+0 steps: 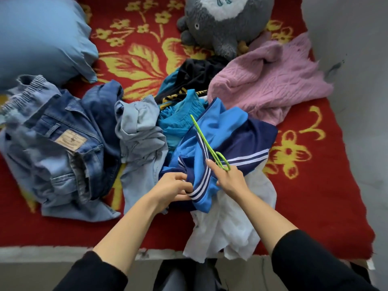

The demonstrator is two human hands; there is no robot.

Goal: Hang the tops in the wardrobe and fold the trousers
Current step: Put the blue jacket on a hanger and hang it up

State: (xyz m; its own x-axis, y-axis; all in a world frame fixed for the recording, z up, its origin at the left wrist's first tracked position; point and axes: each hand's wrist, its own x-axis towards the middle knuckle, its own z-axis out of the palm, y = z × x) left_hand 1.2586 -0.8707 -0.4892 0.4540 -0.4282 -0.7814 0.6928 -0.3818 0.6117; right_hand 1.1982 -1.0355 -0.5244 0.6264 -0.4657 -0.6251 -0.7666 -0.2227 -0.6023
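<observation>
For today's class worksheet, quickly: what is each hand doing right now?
Left hand: closed, gripping the striped edge of the blue top.
Right hand: closed, holding the green hanger by its hook.

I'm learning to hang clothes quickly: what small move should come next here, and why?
Probably slide the green hanger into the blue striped top: the right hand holds the hanger over it, and the left hand grips its striped edge.

Fingers (182,179) of our left hand (171,186) lie partly hidden in the blue top (218,124); the frame's edge crops the pillow (39,38) and plush toy (222,24).
</observation>
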